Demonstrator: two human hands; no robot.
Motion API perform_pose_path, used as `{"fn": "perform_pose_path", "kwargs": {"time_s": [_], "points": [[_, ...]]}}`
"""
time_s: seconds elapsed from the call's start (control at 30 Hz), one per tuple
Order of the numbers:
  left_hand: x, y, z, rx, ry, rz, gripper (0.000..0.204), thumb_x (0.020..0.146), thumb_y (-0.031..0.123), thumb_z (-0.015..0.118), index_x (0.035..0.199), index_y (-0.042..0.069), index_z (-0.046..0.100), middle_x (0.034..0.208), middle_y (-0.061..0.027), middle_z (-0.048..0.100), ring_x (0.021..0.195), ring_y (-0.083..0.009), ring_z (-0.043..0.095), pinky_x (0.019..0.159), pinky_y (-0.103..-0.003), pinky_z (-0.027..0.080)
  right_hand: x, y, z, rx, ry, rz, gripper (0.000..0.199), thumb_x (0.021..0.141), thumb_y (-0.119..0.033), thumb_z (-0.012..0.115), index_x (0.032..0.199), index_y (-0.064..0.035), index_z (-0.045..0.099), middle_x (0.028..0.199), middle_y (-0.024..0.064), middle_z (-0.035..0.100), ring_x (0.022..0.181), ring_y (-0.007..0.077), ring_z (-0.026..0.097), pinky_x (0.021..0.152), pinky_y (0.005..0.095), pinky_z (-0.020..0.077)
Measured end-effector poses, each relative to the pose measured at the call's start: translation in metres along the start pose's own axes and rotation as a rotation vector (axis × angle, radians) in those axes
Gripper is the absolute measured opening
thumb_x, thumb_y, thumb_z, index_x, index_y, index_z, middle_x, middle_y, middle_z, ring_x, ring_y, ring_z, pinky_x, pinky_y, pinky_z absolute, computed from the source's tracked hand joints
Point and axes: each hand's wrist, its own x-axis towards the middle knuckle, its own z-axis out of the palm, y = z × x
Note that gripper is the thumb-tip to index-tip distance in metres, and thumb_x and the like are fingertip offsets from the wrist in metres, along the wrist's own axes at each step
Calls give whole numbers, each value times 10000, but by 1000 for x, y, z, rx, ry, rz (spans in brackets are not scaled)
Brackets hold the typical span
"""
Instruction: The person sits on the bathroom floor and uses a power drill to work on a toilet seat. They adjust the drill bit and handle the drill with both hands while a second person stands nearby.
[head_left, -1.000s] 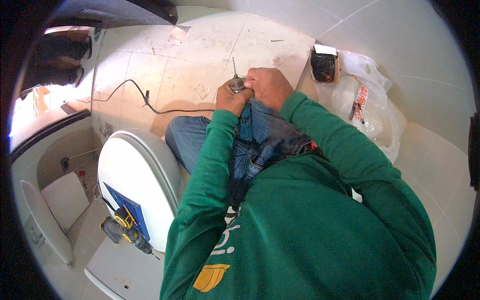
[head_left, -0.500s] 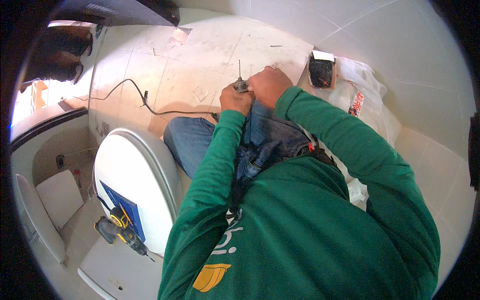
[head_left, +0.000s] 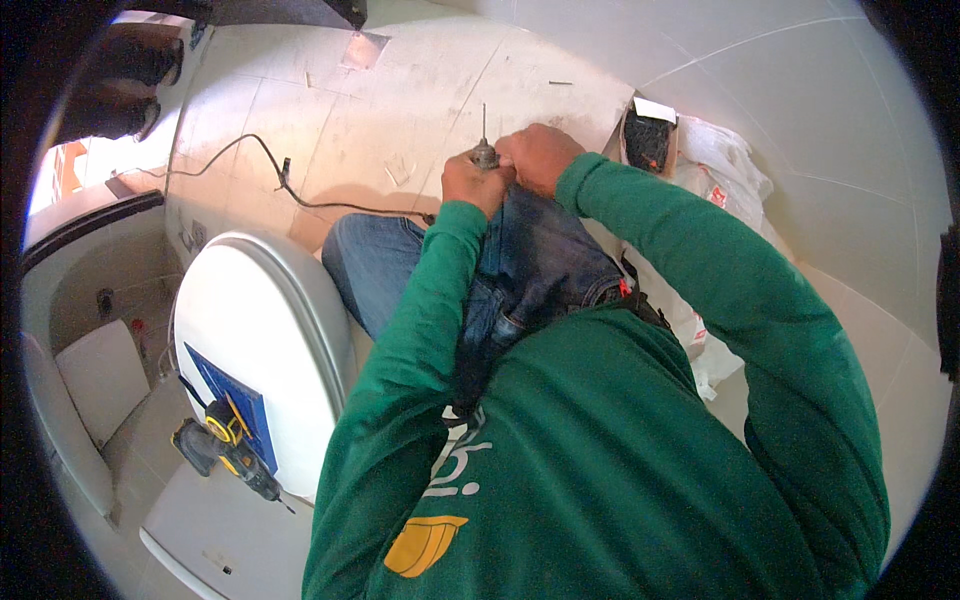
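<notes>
Your fingers are curled tight on both sides: your left hand and your right hand press together over your raised knee, both clenched around a small drill chuck with a thin bit standing straight up from it. The chuck sits between your two fists, at the top of your knee, over the pale tiled floor.

From largest to smallest around you: your green long-sleeved shirt fills the lower middle of the view, both sleeves running up to the hands. Your blue jeans show beneath the forearms. To your left stands a white toilet with its lid shut, and on it lies a blue flat package. Well to your right, white plastic bags lie bunched against the wall, with a black boxy object just beside them, near your right hand. A black cable snakes across the floor to the left of your knee. At the foot of the toilet lies a yellow and black power tool, low at your left, well apart from your hands.
</notes>
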Motion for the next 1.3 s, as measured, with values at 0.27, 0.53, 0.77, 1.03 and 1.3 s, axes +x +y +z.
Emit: {"fn": "perform_pose_path", "kwargs": {"time_s": [0.27,0.53,0.77,1.03,1.3], "points": [[4,-9,0,-183,-49,-15,253,840,227,770,804,-11,694,623,-68,649,534,-142,604,512,-320,482,8,5,-3,1,-71,-95,109,801,-95,647,897,-46,629,861,225,681,869,445,664,754,523,521],[-2,-15,-3,-256,-85,-88,194,846,185,754,872,-3,714,676,-58,665,565,-132,607,525,-315,487,19,5,0,7,-165,-146,108,784,-104,661,874,-46,650,880,222,684,861,446,665,747,522,524],[8,5,-13,65,-170,-24,216,823,159,752,985,19,721,710,-72,686,591,-140,630,562,-327,521,17,2,-17,153,-233,-206,173,745,-218,717,838,-72,709,831,201,697,823,414,690,753,510,545],[-19,-18,4,-196,32,126,141,792,63,746,787,3,618,690,-48,649,572,-129,594,539,-310,486,-24,-21,5,-100,115,60,179,812,-234,616,813,-64,673,812,176,693,791,407,687,708,522,546],[-29,-16,-4,-320,69,13,172,796,11,733,746,29,569,659,-37,607,550,-122,565,524,-283,462,-104,131,55,224,181,650,247,881,-286,609,819,-54,671,847,199,676,855,414,668,804,537,531]]}}
